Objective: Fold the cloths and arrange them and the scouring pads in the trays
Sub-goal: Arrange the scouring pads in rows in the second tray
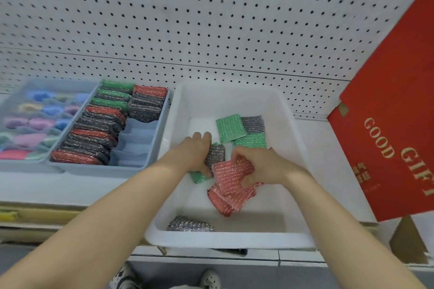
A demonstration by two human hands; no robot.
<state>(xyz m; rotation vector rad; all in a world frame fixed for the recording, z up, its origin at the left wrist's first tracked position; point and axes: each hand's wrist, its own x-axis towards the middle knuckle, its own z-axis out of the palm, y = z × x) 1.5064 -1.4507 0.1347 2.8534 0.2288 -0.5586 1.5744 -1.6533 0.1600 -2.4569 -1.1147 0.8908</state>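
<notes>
A white plastic bin (pixel 291 129) on the shelf holds loose scouring pads. Inside it my left hand (pixel 196 150) grips a grey pad (pixel 216 153) above a green pad (pixel 197 177). My right hand (pixel 260 166) pinches a red pad (pixel 229 175) that lies over two more red pads (pixel 225 202). Two green pads (pixel 231 128) and a grey pad (pixel 252 123) lie at the bin's far side. Another grey pad (pixel 190 224) rests against the near wall. To the left, a blue-grey divided tray (pixel 141 138) holds rows of upright red, grey and green pads (pixel 94 134).
Further left, a second blue-grey tray (pixel 14 101) holds folded cloths in blue, purple, pink and green. A red gift box (pixel 387 124) leans at the right of the bin. A white pegboard wall (pixel 187 19) stands behind the shelf. My shoes show below the shelf edge.
</notes>
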